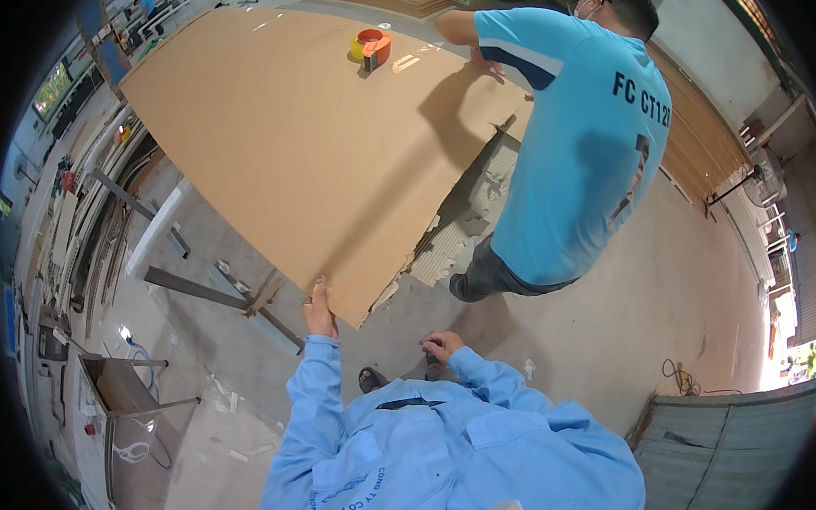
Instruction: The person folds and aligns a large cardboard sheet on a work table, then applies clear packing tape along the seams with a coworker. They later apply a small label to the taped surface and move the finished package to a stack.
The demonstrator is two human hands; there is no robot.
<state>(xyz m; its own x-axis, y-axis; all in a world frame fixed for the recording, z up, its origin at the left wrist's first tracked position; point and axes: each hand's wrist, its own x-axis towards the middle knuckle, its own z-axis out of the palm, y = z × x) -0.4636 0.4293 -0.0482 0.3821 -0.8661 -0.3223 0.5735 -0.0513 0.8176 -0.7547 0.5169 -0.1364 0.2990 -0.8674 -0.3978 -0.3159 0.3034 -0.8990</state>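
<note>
Holding near corner of wide, flat brown cardboard sheet [295,143] in narrow grip of bare left hand [320,315].
Stretching ahead under orange tape dispenser [377,49]; curling bare right hand [442,345] apart from sheet; cannot tell if holding anything.

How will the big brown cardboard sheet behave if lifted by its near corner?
Likely to sag: the cardboard sheet is broad and looks thin. Its ragged edge may tear further near the left hand. The orange tape dispenser on top could slide if it tilts.
</note>
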